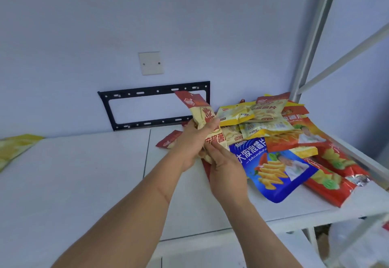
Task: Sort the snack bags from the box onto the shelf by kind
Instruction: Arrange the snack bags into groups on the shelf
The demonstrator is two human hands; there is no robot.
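The cream-and-red bag (205, 120) in my left hand (194, 141) is glossy, crinkled plastic film. Right of it, the blue bag (280, 173) shines smoothly (one red bag's (336, 185) torn end beyond shows silvery foil). The shelf (84, 183) beneath looks smooth, matt white; behind, a black metal bracket (153, 105) looks matt.

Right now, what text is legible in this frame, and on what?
"大波浪薯片": blue bag, large white characters.
"DaBoLangShuPian": same blue bag, small line beneath, partly hidden by the right hand.
"薯片": cream-and-red bag at the back of the pile.
"薯": cream-and-red bag gripped in the left hand; the rest is creased or covered.
Small yellow bags: print too small to read.
Wall plate: no text.
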